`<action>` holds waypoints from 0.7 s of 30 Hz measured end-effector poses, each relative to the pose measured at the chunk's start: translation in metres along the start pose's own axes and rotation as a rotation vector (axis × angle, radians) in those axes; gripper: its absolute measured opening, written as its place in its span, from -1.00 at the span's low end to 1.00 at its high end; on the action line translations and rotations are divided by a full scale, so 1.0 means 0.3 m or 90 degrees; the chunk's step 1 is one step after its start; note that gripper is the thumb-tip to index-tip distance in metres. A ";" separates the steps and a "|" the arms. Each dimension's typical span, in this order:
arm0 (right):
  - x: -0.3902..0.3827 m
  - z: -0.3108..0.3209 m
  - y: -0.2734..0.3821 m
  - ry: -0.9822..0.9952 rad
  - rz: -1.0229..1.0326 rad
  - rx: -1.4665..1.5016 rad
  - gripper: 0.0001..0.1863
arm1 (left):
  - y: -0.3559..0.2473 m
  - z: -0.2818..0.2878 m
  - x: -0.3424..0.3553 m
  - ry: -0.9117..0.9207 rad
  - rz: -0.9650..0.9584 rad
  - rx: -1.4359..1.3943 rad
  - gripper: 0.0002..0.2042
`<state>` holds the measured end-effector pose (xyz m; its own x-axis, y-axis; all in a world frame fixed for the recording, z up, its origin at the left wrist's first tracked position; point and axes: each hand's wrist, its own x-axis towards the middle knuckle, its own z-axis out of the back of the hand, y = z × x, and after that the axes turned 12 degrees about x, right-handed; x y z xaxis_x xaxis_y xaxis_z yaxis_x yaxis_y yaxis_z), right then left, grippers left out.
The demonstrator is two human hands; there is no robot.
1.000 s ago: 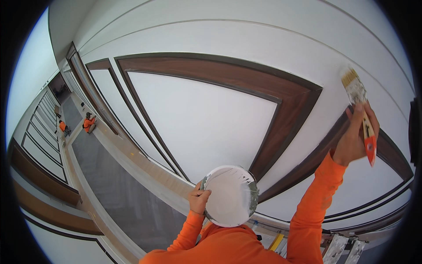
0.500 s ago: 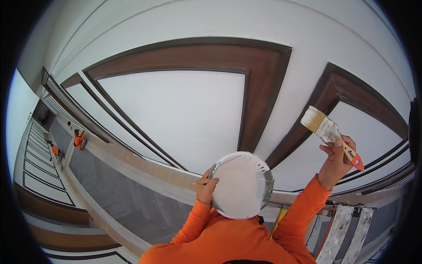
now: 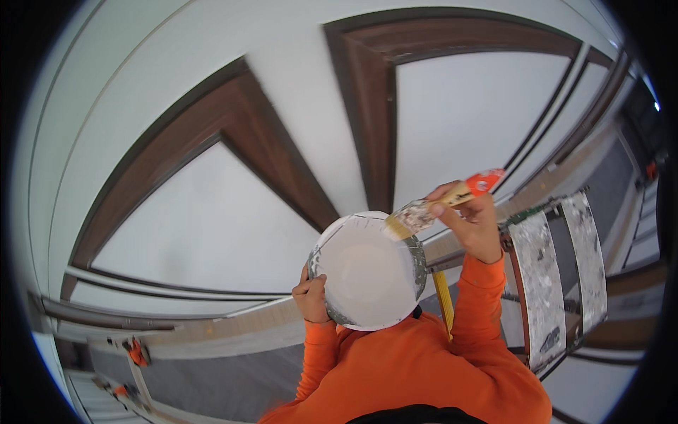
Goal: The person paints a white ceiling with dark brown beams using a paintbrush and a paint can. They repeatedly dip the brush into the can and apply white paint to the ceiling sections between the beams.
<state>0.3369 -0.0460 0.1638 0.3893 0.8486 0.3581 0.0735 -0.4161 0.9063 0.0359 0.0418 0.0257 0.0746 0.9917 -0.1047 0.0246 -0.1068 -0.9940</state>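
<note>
My left hand (image 3: pixel 311 297) grips the rim of a round paint bucket (image 3: pixel 319 284), its dark green inner wall streaked with white. Pale paint (image 3: pixel 364 279) covers the bottom of it. In my right hand (image 3: pixel 470 222) is a flat paintbrush (image 3: pixel 415 216) with a paint-smeared ferrule and a red-tipped wooden handle. Its light bristles point down and left, over the bucket's upper right rim; whether they touch it I cannot tell. Beyond the bucket stands a white wall (image 3: pixel 296 63) with brown, dark-edged panel frames (image 3: pixel 265 127).
At the right is a paint-spattered platform of two planks (image 3: pixel 540 283), with a yellow bar (image 3: pixel 443 300) beside my right arm. Far below on the left, two people in orange, one (image 3: pixel 137 351) near the wall and another (image 3: pixel 126 391), are by the grey floor (image 3: pixel 233 374).
My right hand has brought the paintbrush from up by the right panel frame down to the bucket, turning its bristles downward. The view has swung to the right along the wall.
</note>
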 end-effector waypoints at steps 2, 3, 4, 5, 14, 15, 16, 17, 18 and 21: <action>-0.010 0.013 0.008 0.062 -0.051 -0.055 -0.88 | -0.007 -0.029 0.020 0.025 -0.003 -0.007 -0.73; -0.015 0.020 0.017 0.081 -0.028 -0.091 -0.87 | -0.007 -0.046 0.034 0.044 -0.008 -0.008 -0.72; -0.013 0.020 0.023 0.112 -0.005 -0.127 -0.86 | 0.000 -0.060 0.043 0.059 -0.013 -0.011 -0.71; -0.008 0.008 0.020 0.146 0.019 -0.157 -0.86 | 0.000 -0.073 0.059 0.080 -0.033 -0.017 -0.70; -0.032 -0.110 -0.130 0.142 0.081 -0.309 -0.78 | -0.007 -0.157 0.093 0.109 -0.035 -0.008 -0.73; -0.030 -0.119 -0.138 0.139 0.083 -0.308 -0.79 | 0.002 -0.161 0.099 0.109 -0.044 -0.012 -0.76; -0.026 -0.126 -0.149 0.134 0.084 -0.308 -0.79 | 0.008 -0.163 0.106 0.105 -0.054 -0.015 -0.80; -0.023 -0.120 -0.153 0.121 0.085 -0.313 -0.80 | 0.003 -0.162 0.107 0.127 -0.057 -0.005 -0.85; -0.021 -0.118 -0.151 0.118 0.068 -0.322 -0.80 | 0.000 -0.157 0.108 0.150 -0.059 0.005 -0.86; -0.007 -0.111 -0.134 0.121 0.033 -0.357 -0.80 | -0.006 -0.151 0.133 0.154 0.015 0.016 -0.67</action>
<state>0.3027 -0.0201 0.1341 0.2049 0.8971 0.3914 -0.4573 -0.2658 0.8487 0.0839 0.0784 0.0247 0.3116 0.9425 -0.1207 -0.0040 -0.1258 -0.9921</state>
